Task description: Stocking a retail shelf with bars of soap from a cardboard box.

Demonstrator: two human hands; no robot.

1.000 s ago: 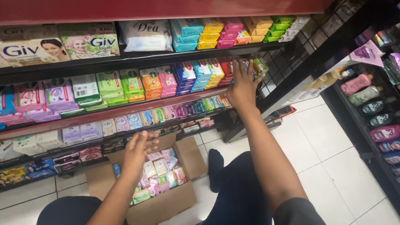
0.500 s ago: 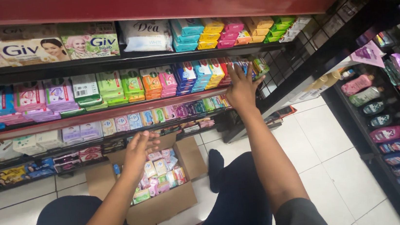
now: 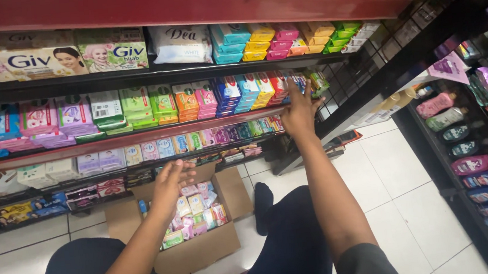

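Touching shelved soap packs (image 3: 287,85), right fingers (image 3: 302,92).

Bright, even shop light falls from overhead. The white floor tiles (image 3: 402,169) carry a soft sheen, and shadow pools under the lower shelf (image 3: 53,200). Straight lines bow toward the edges; small packet detail is soft.

Stacked soap boxes (image 3: 133,106) in blue, pink, green, orange and red line the middle shelf (image 3: 136,136); pastel soap packs (image 3: 194,210) fill the cardboard box (image 3: 207,251) on the floor.
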